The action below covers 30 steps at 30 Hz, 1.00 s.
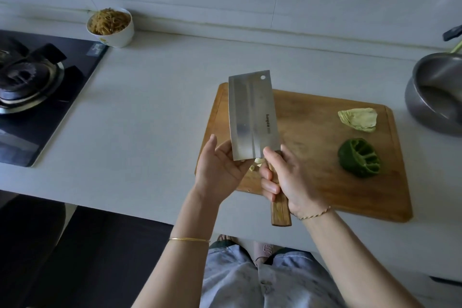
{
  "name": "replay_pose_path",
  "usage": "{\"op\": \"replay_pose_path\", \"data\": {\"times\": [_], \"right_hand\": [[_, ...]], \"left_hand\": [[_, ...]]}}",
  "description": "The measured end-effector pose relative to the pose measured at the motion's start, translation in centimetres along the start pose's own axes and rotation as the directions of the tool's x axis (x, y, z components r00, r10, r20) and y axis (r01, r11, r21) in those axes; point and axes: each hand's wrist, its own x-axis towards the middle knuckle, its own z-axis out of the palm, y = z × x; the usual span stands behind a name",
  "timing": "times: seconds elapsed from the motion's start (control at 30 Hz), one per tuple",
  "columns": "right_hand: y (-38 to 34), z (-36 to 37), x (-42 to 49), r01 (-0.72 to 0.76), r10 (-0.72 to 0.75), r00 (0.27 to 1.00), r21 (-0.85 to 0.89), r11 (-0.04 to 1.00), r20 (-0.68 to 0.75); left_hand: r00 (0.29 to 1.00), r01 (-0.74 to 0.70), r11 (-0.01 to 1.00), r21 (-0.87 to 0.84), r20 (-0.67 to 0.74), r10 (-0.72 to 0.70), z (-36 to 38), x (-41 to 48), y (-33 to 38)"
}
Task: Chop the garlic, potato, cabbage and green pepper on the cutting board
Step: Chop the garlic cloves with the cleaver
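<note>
The right hand (pixel 287 177) grips the wooden handle of the knife (pixel 251 115), fingers curled round it, with the blade held flat-side up in the centre of the frame. The left hand (pixel 220 165) lies open, palm up, against the blade's lower left edge. Garlic (pixel 259 161) pieces show between the two hands, just below the blade, on the board (pixel 312 182). Cabbage (pixel 358 119) and pepper (pixel 359 158) lie well apart from the grip, at centre right.

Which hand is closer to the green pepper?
Right. The right hand, gripping the cleaver by its handle, is just left of the green pepper; the left hand is farther left, open beside the blade.
</note>
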Motion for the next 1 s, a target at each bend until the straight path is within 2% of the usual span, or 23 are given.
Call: {"op": "replay_pose_path", "data": {"times": [0.3,0.37,0.43,0.57,0.63,0.7,0.83,1.0], "right_hand": [[-0.4,-0.6,0.1,0.091,-0.1,0.991,-0.101,0.991,-0.088],[-0.5,-0.8,-0.1,0.107,-0.126,0.986,-0.173,0.979,-0.107],[-0.7,-1.3,-0.5,0.125,-0.169,0.98,-0.332,0.935,-0.108],[0.0,-2.3,-1.1,0.165,-0.252,0.967,-0.682,0.713,-0.03],[0.7,-2.4,-1.2,0.187,-0.308,0.952,-0.796,0.576,0.001],[1.2,-2.3,-1.1,0.175,-0.332,0.943,-0.846,0.503,-0.002],[1.3,-1.7,-1.3,0.135,-0.328,0.944,-0.861,0.491,-0.039],[1.5,-1.1,-1.4,0.097,-0.317,0.946,-0.874,0.476,-0.067]], "left_hand": [[0.995,0.026,0.999,0.028,-0.097,-0.023,-1.3,0.1,0.3],[0.989,-0.017,0.997,0.08,-0.142,0.028,-1.5,0.3,0.3],[0.969,-0.109,0.976,0.188,-0.2,0.147,-1.7,0.7,0.4],[0.872,-0.306,0.805,0.508,-0.19,0.451,-2.6,1.0,0.1],[0.825,-0.346,0.699,0.626,-0.151,0.544,-3.0,1.2,-0.3],[0.808,-0.353,0.634,0.688,-0.118,0.577,-3.3,1.4,-0.7],[0.804,-0.363,0.569,0.738,-0.06,0.591,-3.6,1.6,-1.5],[0.797,-0.385,0.541,0.748,-0.026,0.603,-4.0,1.5,-1.3]]}}
